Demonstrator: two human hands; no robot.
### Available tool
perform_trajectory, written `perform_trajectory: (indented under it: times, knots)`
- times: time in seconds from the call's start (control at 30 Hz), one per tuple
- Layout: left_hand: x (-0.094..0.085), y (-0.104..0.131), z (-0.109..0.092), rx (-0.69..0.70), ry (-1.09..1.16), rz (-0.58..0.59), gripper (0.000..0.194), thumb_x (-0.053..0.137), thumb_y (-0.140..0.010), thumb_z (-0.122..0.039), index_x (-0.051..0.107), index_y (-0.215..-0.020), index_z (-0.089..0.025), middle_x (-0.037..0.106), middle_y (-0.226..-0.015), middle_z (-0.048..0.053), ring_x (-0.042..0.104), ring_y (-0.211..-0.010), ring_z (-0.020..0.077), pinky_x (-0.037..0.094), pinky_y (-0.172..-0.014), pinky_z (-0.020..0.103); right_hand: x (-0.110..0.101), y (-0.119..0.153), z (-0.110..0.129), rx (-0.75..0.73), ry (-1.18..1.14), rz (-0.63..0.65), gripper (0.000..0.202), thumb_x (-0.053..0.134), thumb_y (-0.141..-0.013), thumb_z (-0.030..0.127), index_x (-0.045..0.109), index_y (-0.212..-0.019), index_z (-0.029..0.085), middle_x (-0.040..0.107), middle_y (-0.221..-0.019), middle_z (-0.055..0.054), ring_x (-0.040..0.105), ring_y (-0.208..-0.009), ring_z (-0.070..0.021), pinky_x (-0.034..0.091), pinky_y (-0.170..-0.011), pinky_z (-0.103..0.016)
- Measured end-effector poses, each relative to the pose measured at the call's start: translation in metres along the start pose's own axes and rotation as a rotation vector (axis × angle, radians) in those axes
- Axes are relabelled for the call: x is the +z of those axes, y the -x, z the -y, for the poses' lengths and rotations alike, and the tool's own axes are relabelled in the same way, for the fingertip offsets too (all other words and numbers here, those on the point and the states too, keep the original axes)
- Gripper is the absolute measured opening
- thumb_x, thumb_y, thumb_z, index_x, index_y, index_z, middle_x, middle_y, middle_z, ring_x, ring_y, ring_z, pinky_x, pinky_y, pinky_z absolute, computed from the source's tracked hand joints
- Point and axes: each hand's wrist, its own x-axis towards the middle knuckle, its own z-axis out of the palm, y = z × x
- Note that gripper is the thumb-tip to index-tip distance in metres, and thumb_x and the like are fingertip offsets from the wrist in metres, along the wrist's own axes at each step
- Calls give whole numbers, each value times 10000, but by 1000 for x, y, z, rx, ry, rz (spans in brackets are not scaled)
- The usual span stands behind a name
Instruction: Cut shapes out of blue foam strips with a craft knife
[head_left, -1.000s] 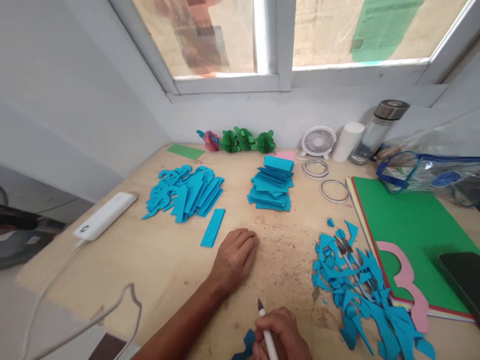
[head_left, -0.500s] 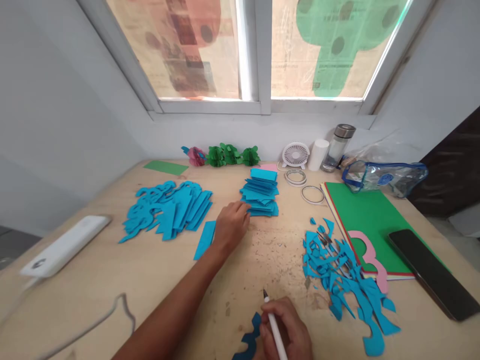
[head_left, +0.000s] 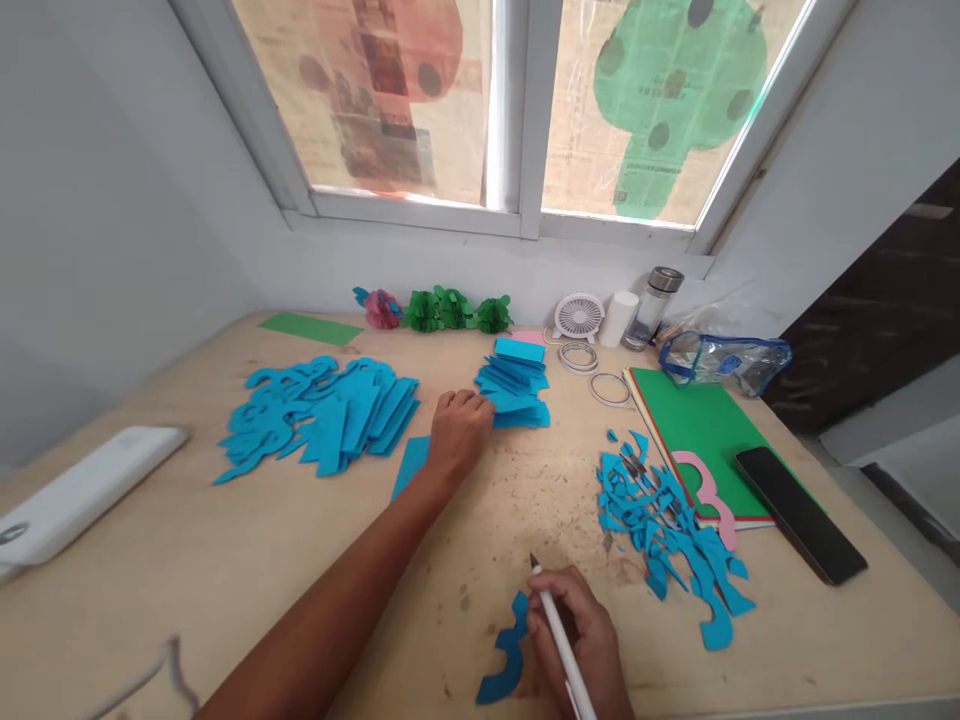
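Note:
My left hand (head_left: 461, 435) reaches to the left edge of a stack of folded blue paper (head_left: 514, 365). Its fingers are curled on the lowest folded piece, with the fingertips partly hidden. Under that forearm lies a blue paper rectangle (head_left: 410, 465), partly covered. Near the front, my right hand (head_left: 581, 640) is closed around a white pen (head_left: 559, 640) with a dark pointed tip aimed away from me. Beside this hand, on its left, a wavy cut-out of blue paper (head_left: 511, 655) rests flat on the table.
Blue cut-outs and strips (head_left: 322, 410) are piled at left, near a white power bank (head_left: 82, 490). Blue scraps (head_left: 660, 520) partly cover scissors at right. Green paper (head_left: 690, 420) bears a pink wavy piece (head_left: 705, 485) and a phone (head_left: 799, 510). A fan (head_left: 579, 317) and bottle (head_left: 654, 308) stand behind.
The view has shifted and turned slightly. My left fingers have pulled at the lower part of the stack, and a gap shows above the lowest pieces. My right hand still holds the pen.

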Motion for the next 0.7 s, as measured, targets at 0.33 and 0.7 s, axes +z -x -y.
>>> perform_trajectory:
  times: [0.33, 0.7]
  knots:
    - [-34, 121, -41, 16, 171, -51, 225, 454, -938, -156, 626, -803, -211, 734, -856, 45, 661, -891, 232, 427, -884, 415, -8, -2, 14, 86, 3, 5, 166, 600, -811, 201, 679, -957, 214, 655, -808, -26, 669, -715, -154, 559, -666, -247]
    - [-47, 173, -41, -185, 363, -135, 153, 479, -913, -204, 630, -905, -226, 745, -899, 36, 684, -863, 223, 509, -816, 401, -18, -24, 14, 135, 152, -127, 188, 587, -839, 318, 667, -959, 197, 704, -870, -49, 687, -766, -183, 567, -709, -301]
